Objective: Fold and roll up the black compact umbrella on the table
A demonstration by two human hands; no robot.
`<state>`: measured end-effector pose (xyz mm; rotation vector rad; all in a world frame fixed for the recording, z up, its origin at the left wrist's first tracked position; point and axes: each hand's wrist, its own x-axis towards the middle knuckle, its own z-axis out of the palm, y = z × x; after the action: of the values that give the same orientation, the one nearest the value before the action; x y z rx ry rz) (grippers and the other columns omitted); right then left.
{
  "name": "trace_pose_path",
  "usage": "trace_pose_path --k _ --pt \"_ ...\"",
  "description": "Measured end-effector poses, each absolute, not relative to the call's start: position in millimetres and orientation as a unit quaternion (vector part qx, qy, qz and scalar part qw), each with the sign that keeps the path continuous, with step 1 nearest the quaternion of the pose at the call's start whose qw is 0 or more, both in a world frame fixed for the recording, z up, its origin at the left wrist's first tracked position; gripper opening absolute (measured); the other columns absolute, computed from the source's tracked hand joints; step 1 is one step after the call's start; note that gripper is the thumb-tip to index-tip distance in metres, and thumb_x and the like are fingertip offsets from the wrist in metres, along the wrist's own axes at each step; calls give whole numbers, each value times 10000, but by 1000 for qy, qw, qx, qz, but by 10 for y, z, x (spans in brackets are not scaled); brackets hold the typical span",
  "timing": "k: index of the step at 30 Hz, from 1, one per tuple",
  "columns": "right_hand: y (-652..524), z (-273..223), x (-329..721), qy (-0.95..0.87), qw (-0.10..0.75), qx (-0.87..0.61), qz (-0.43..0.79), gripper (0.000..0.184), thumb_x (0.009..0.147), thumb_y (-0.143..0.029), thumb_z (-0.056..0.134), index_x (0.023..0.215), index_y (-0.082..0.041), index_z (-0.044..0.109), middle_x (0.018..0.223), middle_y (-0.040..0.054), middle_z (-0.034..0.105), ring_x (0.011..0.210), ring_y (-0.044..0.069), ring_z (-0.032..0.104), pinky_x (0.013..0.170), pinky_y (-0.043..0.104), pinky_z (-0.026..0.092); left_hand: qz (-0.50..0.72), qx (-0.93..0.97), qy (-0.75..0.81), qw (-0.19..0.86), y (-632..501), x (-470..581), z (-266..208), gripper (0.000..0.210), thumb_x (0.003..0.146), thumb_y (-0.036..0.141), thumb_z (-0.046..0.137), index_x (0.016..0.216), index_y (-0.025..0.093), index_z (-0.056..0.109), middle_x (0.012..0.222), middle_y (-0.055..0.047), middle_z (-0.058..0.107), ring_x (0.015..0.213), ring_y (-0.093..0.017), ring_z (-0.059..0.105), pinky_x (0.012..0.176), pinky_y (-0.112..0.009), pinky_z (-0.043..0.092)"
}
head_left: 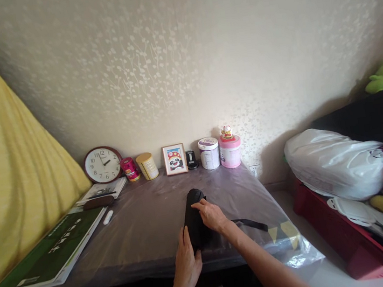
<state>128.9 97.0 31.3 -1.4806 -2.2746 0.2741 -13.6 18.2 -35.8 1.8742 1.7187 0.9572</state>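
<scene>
A long black bag (195, 223), soft-looking and narrow, lies on the covered table in front of me, its far end rounded. A black strap (249, 224) runs out from behind my right wrist and rests on the table to the right. My left hand (188, 259) holds the bag's near end, with fingers along its left side and the thumb at the bottom. Over the bag's upper right side, my right hand (212, 213) is closed with its fingertips on the top. Whether it pinches a zip or just the fabric is too small to tell.
Along the wall stand a clock (103, 164), a pink tin (130, 169), a yellow tin (148, 166), a framed panda picture (175, 159) and two tubs (209, 154). A green book (53, 248) lies left. Right of the table (146, 229), a red crate (330, 229) carries a white plastic bag (335, 162).
</scene>
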Motion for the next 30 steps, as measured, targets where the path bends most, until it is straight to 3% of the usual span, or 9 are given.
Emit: trace_pose_path --k 3,8,16,24,27,30 --pt "930 365 1269 -839 178 -512 58 349 874 -164 346 1073 -284 606 1003 35 601 779 143 618 650 218 437 350 672 617 212 182 -139 -364 661 696 112 430 1327 135 239 1440 -169 199 1293 -294 333 1033 -454 347" --pt "915 404 1255 -860 190 -472 33 281 903 -194 358 958 -251 627 957 28 603 818 139 599 694 213 427 371 672 603 220 203 -160 -371 675 682 106 444 1324 155 240 1456 -147 175 1323 -274 281 1067 -446 305" --pt "1005 361 1099 -871 233 -433 23 245 920 -189 374 982 -245 604 966 20 579 916 128 529 782 196 408 374 656 611 238 266 -290 -340 588 695 178 446 1264 95 321 1295 -170 407 1212 -264 437 1042 -434 340" --pt "1024 259 942 -875 213 -435 -17 176 905 -210 433 926 -245 604 944 19 582 884 166 485 722 265 388 341 647 635 248 266 -320 -291 530 687 214 457 1204 108 410 1206 -134 523 1188 -248 463 1040 -405 333" --pt "1025 231 911 -871 221 -439 -15 176 911 -223 426 913 -251 599 934 7 595 879 165 485 718 273 376 333 642 644 250 246 -322 -255 625 694 216 459 1290 85 324 1321 -163 444 1262 -257 388 1066 -405 291" --pt "1035 207 872 -869 235 -436 -10 179 916 -233 418 902 -248 596 920 3 611 876 164 488 719 275 370 328 636 650 254 211 -317 -178 782 721 197 440 1393 77 58 1404 -184 339 1286 -249 360 1050 -400 312"
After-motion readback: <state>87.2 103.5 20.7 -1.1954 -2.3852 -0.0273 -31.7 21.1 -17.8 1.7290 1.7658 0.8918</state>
